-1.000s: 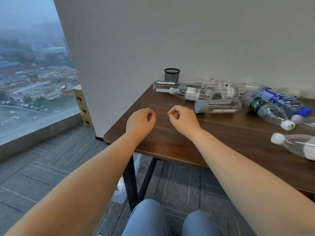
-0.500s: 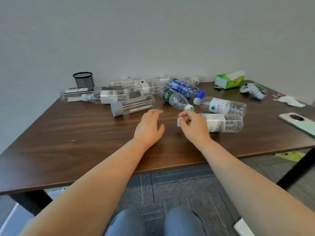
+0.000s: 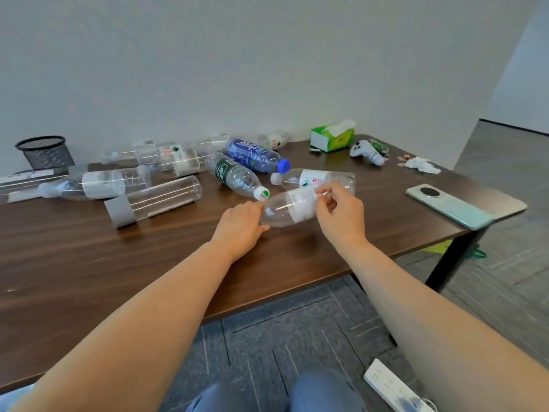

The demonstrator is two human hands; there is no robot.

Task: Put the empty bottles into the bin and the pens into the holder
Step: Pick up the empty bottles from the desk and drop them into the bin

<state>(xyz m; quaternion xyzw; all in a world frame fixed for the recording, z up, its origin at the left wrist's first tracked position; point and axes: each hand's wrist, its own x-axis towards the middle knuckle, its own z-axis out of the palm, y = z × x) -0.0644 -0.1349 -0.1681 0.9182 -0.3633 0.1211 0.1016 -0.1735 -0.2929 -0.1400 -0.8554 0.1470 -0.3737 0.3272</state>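
Observation:
My right hand (image 3: 340,214) grips a clear empty bottle with a white label (image 3: 289,205), lifted a little off the brown table (image 3: 89,257). My left hand (image 3: 242,226) touches the bottle's neck end, fingers curled around it. Several more empty bottles lie on their sides behind: a green-label one (image 3: 234,175), a blue one (image 3: 255,156), a white-capped one (image 3: 309,177), and a clear tube with a grey cap (image 3: 154,200). A black mesh holder (image 3: 44,153) stands at the far left by the wall. No bin is in view.
A green tissue box (image 3: 332,138), a white game controller (image 3: 367,151), crumpled paper (image 3: 421,166) and a phone (image 3: 451,205) lie on the table's right side. A white power strip (image 3: 392,385) is on the carpet beside my knees. The wall runs close behind the table.
My view swung right from the window to the table's middle. My right hand took hold of the white-label bottle and raised it; my left hand moved onto its neck end.

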